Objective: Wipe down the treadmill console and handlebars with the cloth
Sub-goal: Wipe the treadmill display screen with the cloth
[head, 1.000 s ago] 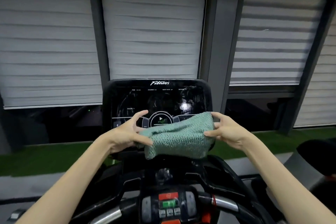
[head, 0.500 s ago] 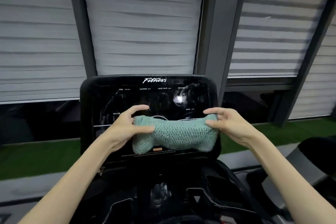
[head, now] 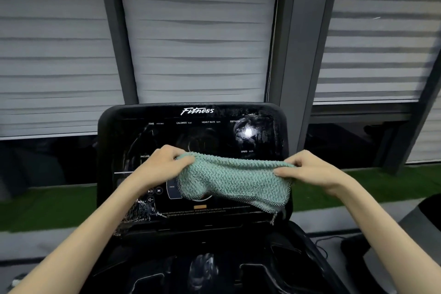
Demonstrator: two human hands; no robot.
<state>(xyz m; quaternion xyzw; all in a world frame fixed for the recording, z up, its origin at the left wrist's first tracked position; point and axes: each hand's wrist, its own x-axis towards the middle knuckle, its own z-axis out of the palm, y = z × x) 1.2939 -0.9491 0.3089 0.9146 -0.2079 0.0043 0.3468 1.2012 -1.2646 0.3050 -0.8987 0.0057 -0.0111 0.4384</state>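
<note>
The green cloth (head: 233, 181) was bunched up tight a moment ago. Now it hangs open between the two hands, right in front of the black console (head: 198, 126). The left hand (head: 164, 164) pinches one top end and the right hand (head: 307, 172) pinches the other, each grip closed on the cloth. Shiny wet marks (head: 250, 131) sit on the screen. I think wiping the screen comes next. The handlebars are out of sight.
</note>
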